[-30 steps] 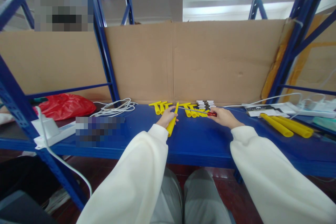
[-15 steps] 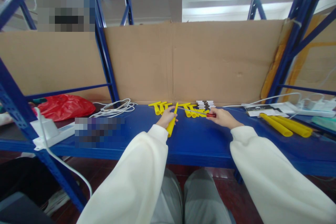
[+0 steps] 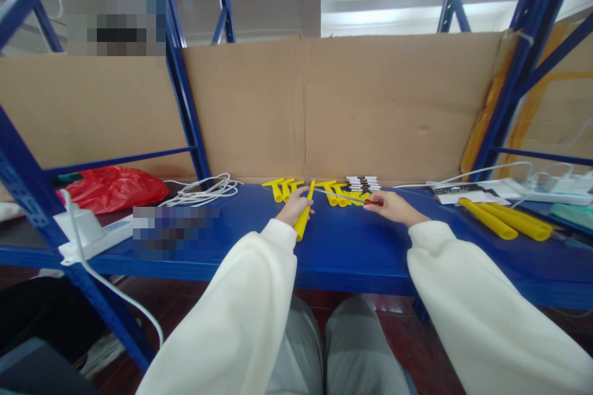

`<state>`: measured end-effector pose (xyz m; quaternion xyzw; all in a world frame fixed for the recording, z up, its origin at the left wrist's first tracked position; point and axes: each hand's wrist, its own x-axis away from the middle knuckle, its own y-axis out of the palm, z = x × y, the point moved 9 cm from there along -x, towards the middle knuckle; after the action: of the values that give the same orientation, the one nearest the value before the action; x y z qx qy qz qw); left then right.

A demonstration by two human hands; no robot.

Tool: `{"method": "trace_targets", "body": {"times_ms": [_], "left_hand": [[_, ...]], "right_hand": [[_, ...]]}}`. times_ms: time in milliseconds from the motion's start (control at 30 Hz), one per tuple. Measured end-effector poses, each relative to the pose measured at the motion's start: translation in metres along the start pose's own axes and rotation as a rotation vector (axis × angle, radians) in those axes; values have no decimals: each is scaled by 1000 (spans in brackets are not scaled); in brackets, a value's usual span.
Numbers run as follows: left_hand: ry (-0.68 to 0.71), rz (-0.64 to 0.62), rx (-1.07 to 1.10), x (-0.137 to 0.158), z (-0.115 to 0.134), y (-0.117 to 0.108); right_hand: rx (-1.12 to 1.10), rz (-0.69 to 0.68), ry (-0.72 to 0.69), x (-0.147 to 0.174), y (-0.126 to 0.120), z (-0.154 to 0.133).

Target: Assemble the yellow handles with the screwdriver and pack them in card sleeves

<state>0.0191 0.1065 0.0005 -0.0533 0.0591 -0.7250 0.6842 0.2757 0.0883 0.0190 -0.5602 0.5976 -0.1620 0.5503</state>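
Observation:
My left hand is closed round a yellow T-shaped piece, its hollow-looking stem end pointing toward me. In my right hand is the red handle of a screwdriver. Its thin metal shaft runs left to the yellow piece; whether the tip sits in a hole there is hidden. Several like yellow T-shaped pieces lie behind my left hand. More yellow pieces lie between my hands, partly behind the shaft. Small white and black parts are stacked behind my right hand.
Yellow tubes lie on the right of the blue shelf, near a paper leaflet. On the left are a red plastic bag, a coiled white cable and a power strip. A cardboard panel stands along the back.
The screwdriver's red handle shows a little less between my right fingers, as if turned slightly. Both hands stay in nearly the same place.

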Motion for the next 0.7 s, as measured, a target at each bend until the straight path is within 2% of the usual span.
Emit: {"method": "trace_targets", "body": {"times_ms": [133,267,400,600,700], "left_hand": [[3,5,-5,-1,0,0],[11,9,3,-1,0,0],[9,5,-3,-2,0,0],[-2,11,-24,-4,-2,-1],[-1,9,-16,-3,-2,0]], "right_hand": [[-9,-43,7,0,1,-1],[-118,9,9,-2,5,4],[-81,43,-11,-3,2,6],[-61,-68,-9,-2,6,0],[-110,-35,2,-2,8,2]]}}
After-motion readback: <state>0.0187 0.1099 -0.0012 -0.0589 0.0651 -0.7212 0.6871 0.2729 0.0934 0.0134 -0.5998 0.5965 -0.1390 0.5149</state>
